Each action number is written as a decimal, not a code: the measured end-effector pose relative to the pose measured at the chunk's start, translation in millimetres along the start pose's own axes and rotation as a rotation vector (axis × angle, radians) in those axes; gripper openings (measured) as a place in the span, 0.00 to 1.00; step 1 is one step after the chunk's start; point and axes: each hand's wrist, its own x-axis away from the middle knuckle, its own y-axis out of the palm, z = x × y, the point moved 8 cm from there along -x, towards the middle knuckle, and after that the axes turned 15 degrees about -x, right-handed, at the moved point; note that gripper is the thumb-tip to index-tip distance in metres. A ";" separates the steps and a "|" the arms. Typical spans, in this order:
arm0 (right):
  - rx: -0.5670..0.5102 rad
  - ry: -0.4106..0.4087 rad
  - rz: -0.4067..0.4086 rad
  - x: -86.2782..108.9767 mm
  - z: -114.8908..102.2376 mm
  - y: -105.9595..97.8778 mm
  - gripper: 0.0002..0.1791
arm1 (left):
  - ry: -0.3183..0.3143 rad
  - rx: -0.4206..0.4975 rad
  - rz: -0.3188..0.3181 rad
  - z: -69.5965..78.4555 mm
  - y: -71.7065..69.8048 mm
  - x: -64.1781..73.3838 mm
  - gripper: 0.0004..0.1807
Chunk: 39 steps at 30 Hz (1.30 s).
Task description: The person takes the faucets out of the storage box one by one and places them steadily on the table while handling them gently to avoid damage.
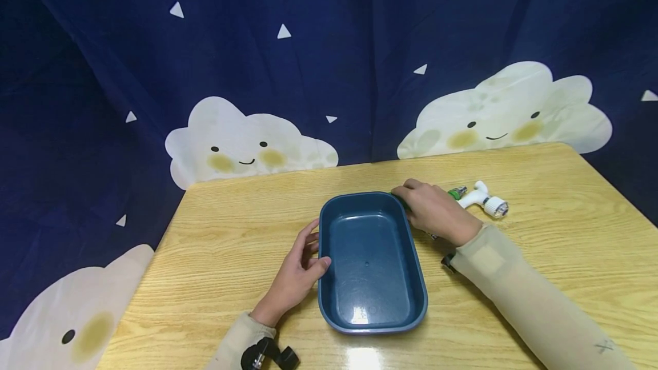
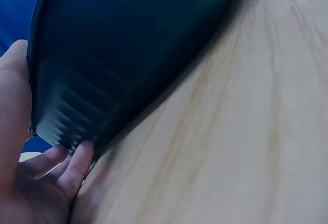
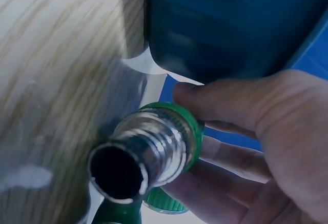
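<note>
A dark blue rectangular plastic bin (image 1: 367, 261) stands on the table, its open top facing up. My left hand (image 1: 295, 273) grips its left wall, thumb over the rim; in the left wrist view the fingers (image 2: 79, 167) touch the ribbed outer side low down. My right hand (image 1: 437, 210) is at the bin's far right corner. The right wrist view shows its thumb and fingers pinching a green-and-metal tap (image 3: 159, 142) with a threaded, hollow end. A white tap (image 1: 479, 194) lies just right of this hand, beside another green-and-metal part (image 1: 457, 192) partly hidden by it.
The light wood table (image 1: 226, 244) extends on both sides of the bin. Behind it hangs a dark blue curtain (image 1: 319, 73) with smiling white clouds and small triangles. A black camera mount (image 1: 267, 354) sits on the left wrist, another (image 1: 448, 262) on the right.
</note>
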 end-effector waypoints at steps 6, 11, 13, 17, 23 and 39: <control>-0.014 -0.013 0.000 0.0 -1.1 2.2 0.18 | 0.000 -0.006 0.008 -0.4 0.1 -0.3 0.40; -0.021 -0.003 -0.011 0.1 -0.6 4.2 0.18 | 0.001 -0.002 0.004 0.1 0.6 -0.8 0.40; -0.022 0.002 -0.015 -0.1 -0.1 4.6 0.19 | 0.003 -0.001 0.001 0.5 0.8 -1.0 0.41; -0.024 0.004 -0.021 -0.4 0.3 5.1 0.19 | 0.004 0.001 -0.004 1.6 0.7 -1.3 0.41; -0.028 0.003 -0.024 -0.7 0.4 6.0 0.19 | -0.004 0.006 -0.003 0.4 0.6 -0.8 0.41; -0.042 -0.007 -0.018 -0.7 1.5 8.3 0.16 | 0.000 0.004 -0.001 1.0 0.0 -0.4 0.41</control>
